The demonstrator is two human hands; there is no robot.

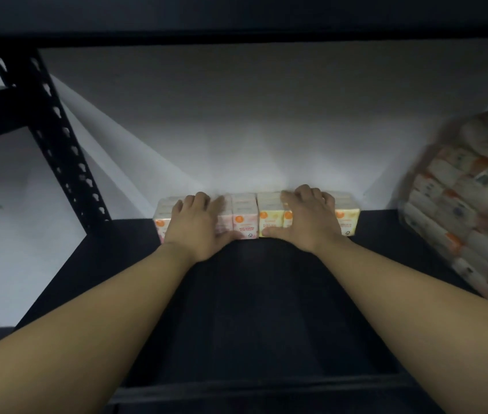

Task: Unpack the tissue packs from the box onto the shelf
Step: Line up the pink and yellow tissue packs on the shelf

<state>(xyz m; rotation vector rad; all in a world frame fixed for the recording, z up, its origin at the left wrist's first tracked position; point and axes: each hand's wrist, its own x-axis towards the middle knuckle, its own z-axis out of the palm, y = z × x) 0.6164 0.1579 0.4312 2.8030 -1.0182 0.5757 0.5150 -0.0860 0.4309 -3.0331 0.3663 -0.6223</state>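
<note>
Grip: both packs are clasped from above, fingers curled over their tops, thumbs at the front faces.
Left hand [199, 227]: laid on the pink tissue pack [244, 216].
Right hand [308, 218]: laid on the yellow tissue pack [269, 215].
Packs: set side by side, touching, at the back of the dark shelf [251, 309] against the white wall [236, 130].
Right side: a blurred wrapped bundle of packs [472, 204] is seen.
Left side: a black perforated upright [57, 138] is seen.

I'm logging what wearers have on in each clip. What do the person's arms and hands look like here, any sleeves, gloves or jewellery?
Both forearms are bare right up to the frame's bottom edge, so no sleeves show. The left hand and right hand are bare too: no gloves, and no watch, bracelet or ring is visible. The picture is dim and slightly blurred, so a thin ring could be missed.
</note>
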